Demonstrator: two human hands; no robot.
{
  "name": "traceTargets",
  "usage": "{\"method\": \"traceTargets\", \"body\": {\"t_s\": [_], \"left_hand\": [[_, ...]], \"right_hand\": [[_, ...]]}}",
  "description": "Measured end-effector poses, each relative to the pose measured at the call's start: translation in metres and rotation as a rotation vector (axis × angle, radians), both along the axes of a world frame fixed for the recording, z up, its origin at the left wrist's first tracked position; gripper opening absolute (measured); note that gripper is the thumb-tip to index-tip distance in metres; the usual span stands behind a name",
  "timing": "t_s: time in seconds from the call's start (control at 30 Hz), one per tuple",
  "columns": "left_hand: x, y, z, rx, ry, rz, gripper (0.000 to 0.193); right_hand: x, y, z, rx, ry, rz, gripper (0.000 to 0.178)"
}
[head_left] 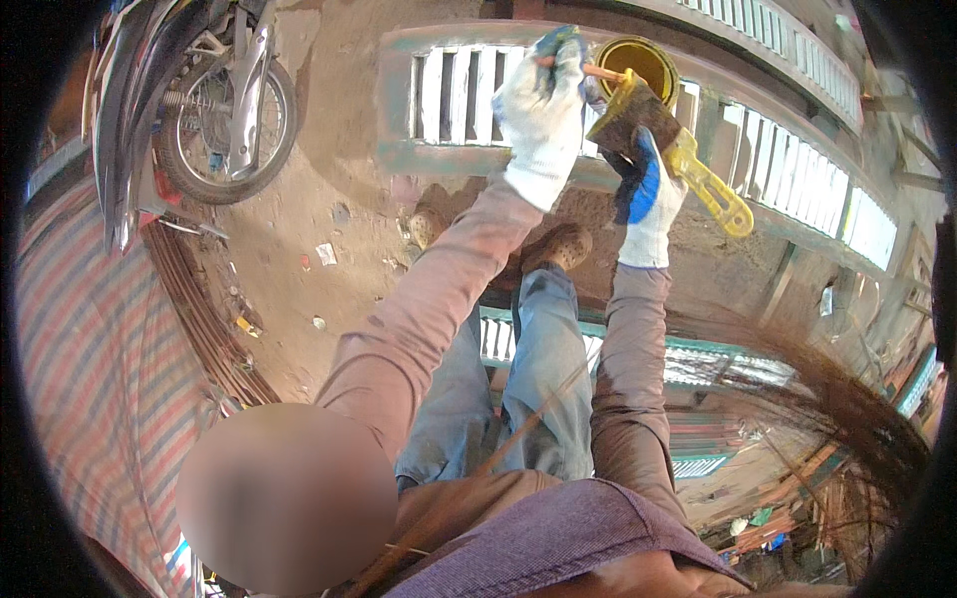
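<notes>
At the top of the frame, right of centre, we see both gloved hands working over a painted metal gate point(797, 189) with pale slats, lying flat across the upper part of the picture. Our left hand point(543, 105), in a white knit glove with blue-green fingertips, has its grip pinched around the thin orange handle of a paintbrush point(608, 73), which points toward the open tin. Our right hand point(648, 194), in a white glove with a blue palm, has its grip wrapped around the lower part of a yellow-smeared paint can point(638, 95), holding it tilted. A flat yellow plastic handle or scraper point(710, 184) juts out toward the right just beside that hand; we cannot tell whether it is fixed to the can or held along with it.

We judge the can stiff and fairly heavy if part full, with liquid that shifts as it tilts, and its paint-coated outside is likely slick, so a full wrap around the body suits it better than fingertips. The brush is light and rigid; it is best held on the dry upper shank, away from the wet bristles.

A motorbike wheel point(224, 125) stands at the upper left on the dirt floor point(329, 199).
</notes>
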State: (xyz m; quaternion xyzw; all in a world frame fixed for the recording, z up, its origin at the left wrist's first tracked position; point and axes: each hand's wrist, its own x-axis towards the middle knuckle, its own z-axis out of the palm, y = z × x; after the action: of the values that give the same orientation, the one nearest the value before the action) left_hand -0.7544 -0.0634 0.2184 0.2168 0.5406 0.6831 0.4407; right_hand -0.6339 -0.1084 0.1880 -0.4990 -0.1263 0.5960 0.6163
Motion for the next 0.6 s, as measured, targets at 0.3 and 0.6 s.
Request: {"method": "traceTargets", "body": {"t_s": [0.3, 0.6], "left_hand": [[-0.105, -0.044, -0.067, -0.151, 0.797, 0.025, 0.060], [-0.181, -0.333, -0.094, -0.964, 0.999, -0.334, 0.055]], "right_hand": [[0.007, -0.101, -0.013, -0.040, -0.646, 0.349, 0.028], [-0.010, -0.128, -0.087, 0.338, -1.908, 0.650, 0.038]]}}
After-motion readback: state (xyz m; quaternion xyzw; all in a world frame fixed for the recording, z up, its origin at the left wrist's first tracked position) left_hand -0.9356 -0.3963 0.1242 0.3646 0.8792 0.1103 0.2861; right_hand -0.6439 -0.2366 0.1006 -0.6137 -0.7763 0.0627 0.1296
